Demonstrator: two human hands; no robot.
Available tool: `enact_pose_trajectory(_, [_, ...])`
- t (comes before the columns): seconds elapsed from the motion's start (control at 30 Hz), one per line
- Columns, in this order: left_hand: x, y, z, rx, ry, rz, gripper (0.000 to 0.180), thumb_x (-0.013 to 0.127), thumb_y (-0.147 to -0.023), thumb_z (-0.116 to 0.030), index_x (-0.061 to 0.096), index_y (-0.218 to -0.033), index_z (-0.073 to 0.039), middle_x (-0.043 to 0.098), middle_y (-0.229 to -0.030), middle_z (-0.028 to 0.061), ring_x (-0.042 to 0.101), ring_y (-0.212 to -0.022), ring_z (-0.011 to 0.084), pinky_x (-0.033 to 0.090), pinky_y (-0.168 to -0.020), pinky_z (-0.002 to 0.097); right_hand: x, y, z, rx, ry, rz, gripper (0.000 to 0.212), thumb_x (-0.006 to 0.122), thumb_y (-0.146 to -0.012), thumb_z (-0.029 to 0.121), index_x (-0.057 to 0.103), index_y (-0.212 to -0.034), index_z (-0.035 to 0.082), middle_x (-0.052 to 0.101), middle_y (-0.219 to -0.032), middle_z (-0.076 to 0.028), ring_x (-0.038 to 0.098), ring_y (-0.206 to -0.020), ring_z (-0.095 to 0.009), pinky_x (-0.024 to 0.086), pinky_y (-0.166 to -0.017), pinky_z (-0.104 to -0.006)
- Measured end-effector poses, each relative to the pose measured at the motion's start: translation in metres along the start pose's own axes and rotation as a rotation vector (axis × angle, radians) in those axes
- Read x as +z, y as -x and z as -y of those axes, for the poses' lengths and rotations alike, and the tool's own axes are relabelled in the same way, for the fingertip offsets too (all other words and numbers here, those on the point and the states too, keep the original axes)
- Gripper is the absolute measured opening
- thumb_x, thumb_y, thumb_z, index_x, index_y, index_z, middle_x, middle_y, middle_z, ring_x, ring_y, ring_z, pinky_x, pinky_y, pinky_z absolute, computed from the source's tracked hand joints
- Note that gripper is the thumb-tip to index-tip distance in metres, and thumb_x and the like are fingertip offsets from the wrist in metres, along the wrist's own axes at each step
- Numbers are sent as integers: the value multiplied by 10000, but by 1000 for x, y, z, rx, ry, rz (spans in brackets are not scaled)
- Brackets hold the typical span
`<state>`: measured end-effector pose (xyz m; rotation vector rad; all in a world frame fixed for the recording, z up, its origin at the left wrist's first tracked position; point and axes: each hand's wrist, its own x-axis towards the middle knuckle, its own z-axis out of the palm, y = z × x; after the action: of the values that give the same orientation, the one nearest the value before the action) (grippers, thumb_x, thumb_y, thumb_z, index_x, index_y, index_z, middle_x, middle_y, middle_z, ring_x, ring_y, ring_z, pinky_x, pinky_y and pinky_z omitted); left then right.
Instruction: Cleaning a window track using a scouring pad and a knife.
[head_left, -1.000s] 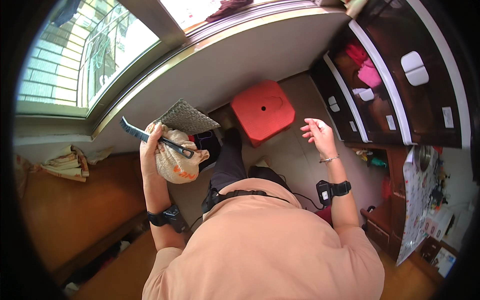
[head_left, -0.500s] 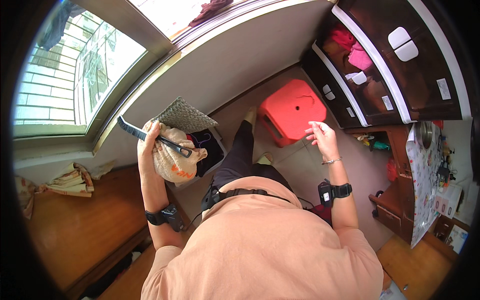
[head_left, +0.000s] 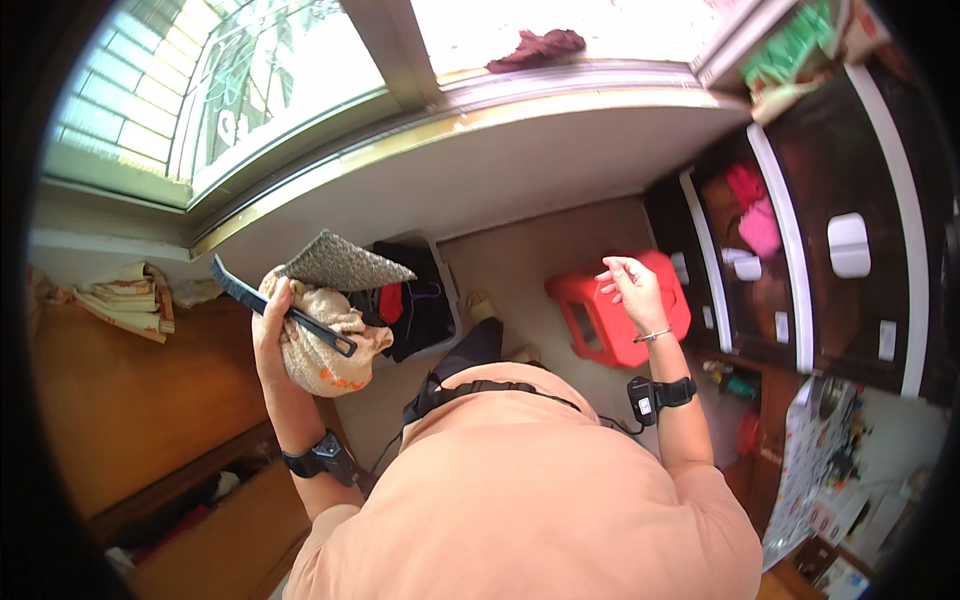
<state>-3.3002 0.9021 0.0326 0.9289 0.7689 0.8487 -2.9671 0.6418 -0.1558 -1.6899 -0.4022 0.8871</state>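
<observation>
Bundle and dark bar in my left hand, right hand bare over the red stool.

The cloth bundle [head_left: 325, 345], beige with orange print, sat clenched in my left hand [head_left: 270, 335] together with a dark flat bar [head_left: 280, 305]; the bar's long axis ran from upper left, toward the window, down to the right across the bundle. A grey woven mat piece [head_left: 345, 262] stuck out above the bundle, touching it. My right hand [head_left: 630, 290] was released, fingers loosely curled, holding nothing, well apart from the bundle and hovering over the red stool [head_left: 615, 315] on the floor. A dark open bag [head_left: 415, 300] lay between the two, just beside the bundle and nearer my left hand.
</observation>
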Motion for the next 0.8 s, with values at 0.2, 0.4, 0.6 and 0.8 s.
enact_pose_trajectory(0.2, [-23,2,-1,24,69,-117,204,541,-883,-135,518,-1026,10,616,-879,127,664,-712,232,586,-645,351,64,-85,91,-170,37,166,262,575,-925,243,607,-1080,34,664,-848,-39,590,-656,-52,422,-510,-174])
enact_pose_trajectory(0.4, [-2,7,-4,160,45,-251,197,526,-881,-128,530,-1024,8,601,-909,85,609,-801,162,506,-740,293,111,-172,173,-485,34,262,284,631,-879,188,606,-1053,-36,661,-860,-70,586,-706,-90,454,-604,-212])
enact_pose_trajectory(0.6, [32,23,10,254,118,-464,171,497,-909,-146,530,-1021,-22,583,-945,54,576,-875,145,465,-806,290,58,-319,155,-842,1017,-275,664,713,-716,474,520,-1214,78,558,-1096,-225,517,-1041,-363,357,-955,-469])
enact_pose_trajectory(0.8, [60,33,10,248,185,-615,127,475,-932,-157,534,-964,-50,567,-906,33,554,-858,128,444,-809,288,17,-367,160,-626,1165,57,616,717,-682,514,580,-1190,193,504,-1216,-202,507,-1071,-402,412,-926,-473])
